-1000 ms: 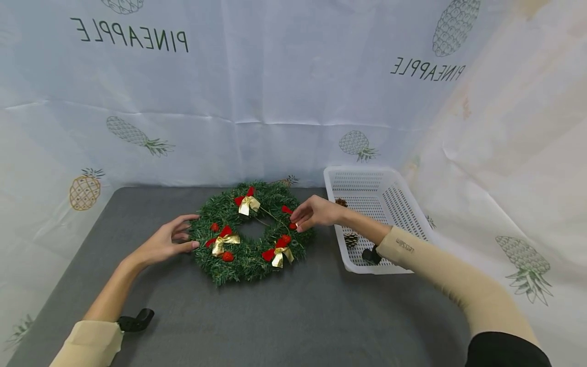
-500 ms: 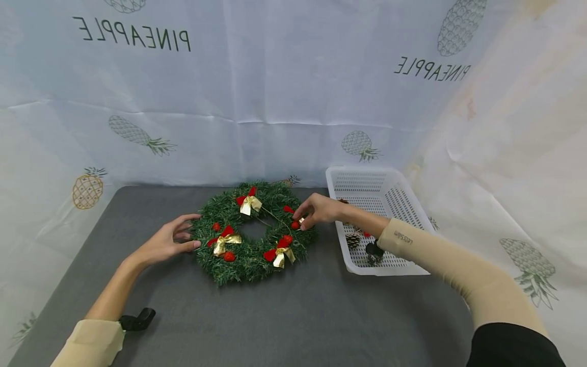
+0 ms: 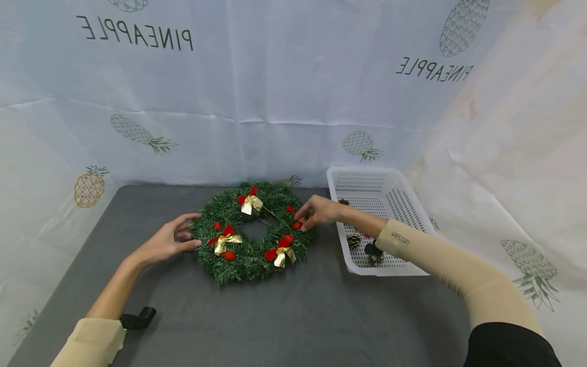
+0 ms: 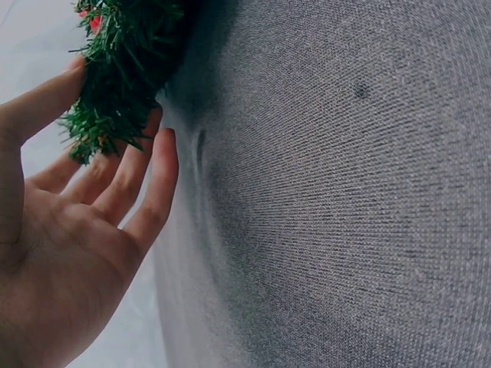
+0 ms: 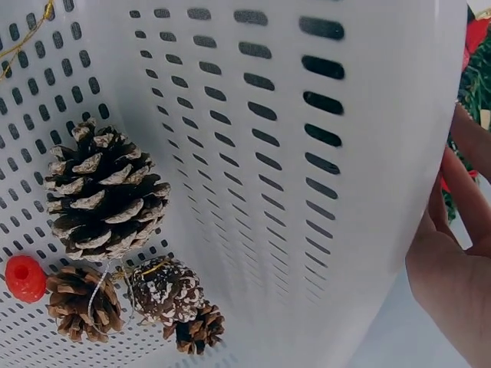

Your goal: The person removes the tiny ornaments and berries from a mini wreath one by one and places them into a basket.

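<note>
Worktop (image 3: 275, 316) dark grey, finely ribbed like knit fabric, small dark spot in weave. Left edge slants inward toward back. Green wreath (image 3: 247, 270) lies toward far side, left of middle, grey showing through its centre. White perforated basket (image 3: 404, 204) sits to right, also toward back. Strip of bare surface between them; wide grey stretch in front.

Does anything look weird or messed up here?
Yes: the writing on the cloth behind the table reads backwards, like in a mirror. A thin strand also strays over the hole in the wreath. I see nothing spilled or broken.
</note>
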`<move>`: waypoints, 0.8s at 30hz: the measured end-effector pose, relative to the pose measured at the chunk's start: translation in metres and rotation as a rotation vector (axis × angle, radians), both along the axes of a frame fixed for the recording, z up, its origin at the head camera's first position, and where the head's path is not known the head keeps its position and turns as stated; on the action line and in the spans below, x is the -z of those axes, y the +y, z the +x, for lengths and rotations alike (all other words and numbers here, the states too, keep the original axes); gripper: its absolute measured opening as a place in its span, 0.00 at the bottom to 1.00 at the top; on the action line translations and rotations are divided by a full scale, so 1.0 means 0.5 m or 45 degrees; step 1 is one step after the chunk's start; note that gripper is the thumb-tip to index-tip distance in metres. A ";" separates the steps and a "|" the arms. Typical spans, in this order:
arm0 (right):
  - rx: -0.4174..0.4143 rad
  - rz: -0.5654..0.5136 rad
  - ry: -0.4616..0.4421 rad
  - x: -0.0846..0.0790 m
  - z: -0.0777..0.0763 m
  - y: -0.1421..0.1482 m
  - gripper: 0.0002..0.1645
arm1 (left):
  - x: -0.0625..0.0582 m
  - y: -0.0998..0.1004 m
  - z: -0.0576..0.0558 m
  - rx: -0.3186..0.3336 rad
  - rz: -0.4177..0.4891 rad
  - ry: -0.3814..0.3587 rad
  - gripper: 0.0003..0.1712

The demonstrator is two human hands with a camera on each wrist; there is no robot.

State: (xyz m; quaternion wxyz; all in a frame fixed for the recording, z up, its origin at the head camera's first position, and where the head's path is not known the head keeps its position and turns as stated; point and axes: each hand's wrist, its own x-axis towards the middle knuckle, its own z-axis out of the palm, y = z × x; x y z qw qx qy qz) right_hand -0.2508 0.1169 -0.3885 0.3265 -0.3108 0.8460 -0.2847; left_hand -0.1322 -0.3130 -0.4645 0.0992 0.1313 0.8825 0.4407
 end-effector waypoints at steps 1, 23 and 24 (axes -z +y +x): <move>-0.012 0.010 0.012 0.002 -0.001 0.000 0.24 | 0.000 0.000 0.000 0.000 0.000 0.001 0.41; 0.090 0.011 -0.134 0.028 -0.024 -0.003 0.20 | 0.003 0.003 -0.001 -0.009 0.002 -0.002 0.41; 0.110 0.011 -0.155 0.029 -0.025 -0.003 0.19 | 0.005 0.002 -0.001 -0.010 0.003 0.000 0.41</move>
